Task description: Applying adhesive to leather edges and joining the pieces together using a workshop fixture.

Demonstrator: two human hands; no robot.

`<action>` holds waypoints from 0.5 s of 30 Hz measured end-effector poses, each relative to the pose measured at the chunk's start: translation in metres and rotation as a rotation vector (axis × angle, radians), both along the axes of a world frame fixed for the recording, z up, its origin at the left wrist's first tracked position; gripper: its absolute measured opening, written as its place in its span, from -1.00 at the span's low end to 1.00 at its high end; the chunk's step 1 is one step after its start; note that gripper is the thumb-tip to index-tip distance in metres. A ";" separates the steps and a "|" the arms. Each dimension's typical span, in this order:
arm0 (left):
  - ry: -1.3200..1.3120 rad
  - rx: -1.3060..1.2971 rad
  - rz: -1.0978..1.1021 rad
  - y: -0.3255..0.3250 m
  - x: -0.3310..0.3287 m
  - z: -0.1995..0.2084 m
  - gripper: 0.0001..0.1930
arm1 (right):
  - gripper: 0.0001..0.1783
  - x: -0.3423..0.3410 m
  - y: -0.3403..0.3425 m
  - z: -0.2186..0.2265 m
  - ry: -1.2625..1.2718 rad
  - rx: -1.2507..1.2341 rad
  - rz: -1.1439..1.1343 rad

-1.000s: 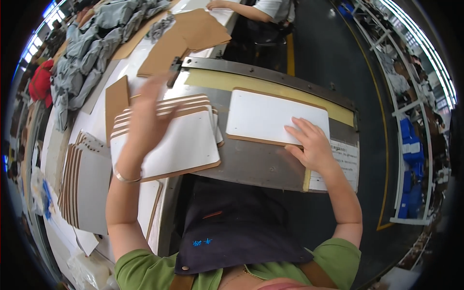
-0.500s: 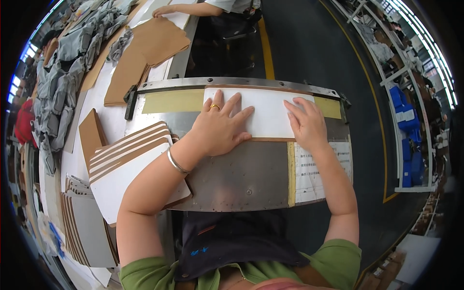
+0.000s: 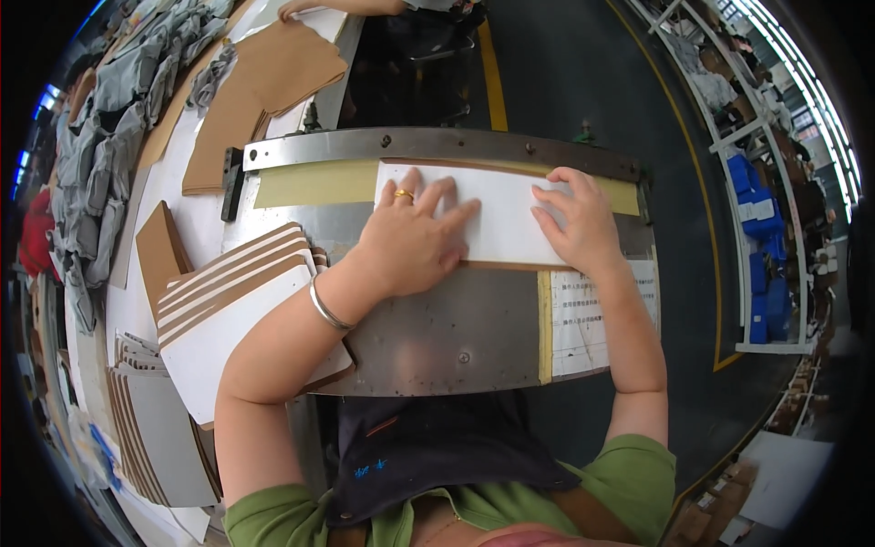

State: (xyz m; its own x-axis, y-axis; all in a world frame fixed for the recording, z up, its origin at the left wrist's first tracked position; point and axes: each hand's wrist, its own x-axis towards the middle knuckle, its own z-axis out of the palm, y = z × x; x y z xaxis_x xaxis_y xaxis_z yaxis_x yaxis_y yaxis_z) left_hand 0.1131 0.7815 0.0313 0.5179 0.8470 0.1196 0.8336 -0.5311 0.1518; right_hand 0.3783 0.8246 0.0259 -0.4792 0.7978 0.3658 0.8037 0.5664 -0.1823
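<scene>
Board in hand: white board with brown edges [image 3: 506,214], lying flat on the steel machine bed [image 3: 447,337] at its far side, long edge along the steel bar [image 3: 456,144].
Left hand: left hand [image 3: 410,228] over the bed, fingers spread wide across the board's left part; ring and bracelet worn.
Right hand: right hand [image 3: 581,228] over the bed's right half, fingers bent, thumb apart from the forefinger, resting at the board's right end. Pressure of either hand: cannot tell.
Yellow strip: yellow strip [image 3: 305,189] on the bed, running along the bar.
White boards: fanned stack of white boards [image 3: 205,351], overlapping the bed's left edge.
Grey boards: second stack of grey boards [image 3: 169,438], left of the bed, toward the person.
Brown pieces: brown pattern sheets [image 3: 273,73], beyond the bed to the left; a co-worker's hand [image 3: 292,11] near them.
Garments: heap of grey garments [image 3: 118,128], far left of the bed.
Containers: blue bins [image 3: 770,292] on a white rack [image 3: 740,137], well right of the bed; contents cannot be made out.
Labels: pale label [image 3: 756,211] on an upper bin, too small to read.
Writing: printed sheet [image 3: 579,310] on the bed's right side, lines of dark characters, partly under the right forearm; blue characters on the dark apron [image 3: 437,447], nearer the person than the bed.
</scene>
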 end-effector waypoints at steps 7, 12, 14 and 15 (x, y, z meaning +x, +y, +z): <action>-0.081 -0.110 -0.703 -0.028 0.022 -0.003 -0.53 | -0.65 -0.006 -0.017 0.004 -0.151 -0.099 0.466; 0.204 0.107 -0.313 -0.030 0.015 0.015 -0.53 | -0.53 0.017 -0.038 0.015 -0.286 -0.137 -0.168; 0.215 0.066 -0.149 -0.027 0.012 0.008 -0.28 | -0.51 0.007 -0.037 0.006 -0.381 -0.133 -0.316; 0.213 0.068 -0.146 -0.024 0.011 0.004 -0.28 | -0.50 0.002 -0.035 0.003 -0.471 -0.135 -0.463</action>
State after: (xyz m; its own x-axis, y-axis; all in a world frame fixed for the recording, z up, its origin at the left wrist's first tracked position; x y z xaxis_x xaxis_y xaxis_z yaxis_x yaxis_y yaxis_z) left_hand 0.1245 0.7573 0.0357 0.6539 0.7550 0.0489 0.7564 -0.6514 -0.0593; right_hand 0.3800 0.7895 0.0284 -0.1608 0.9834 0.0839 0.9691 0.1412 0.2024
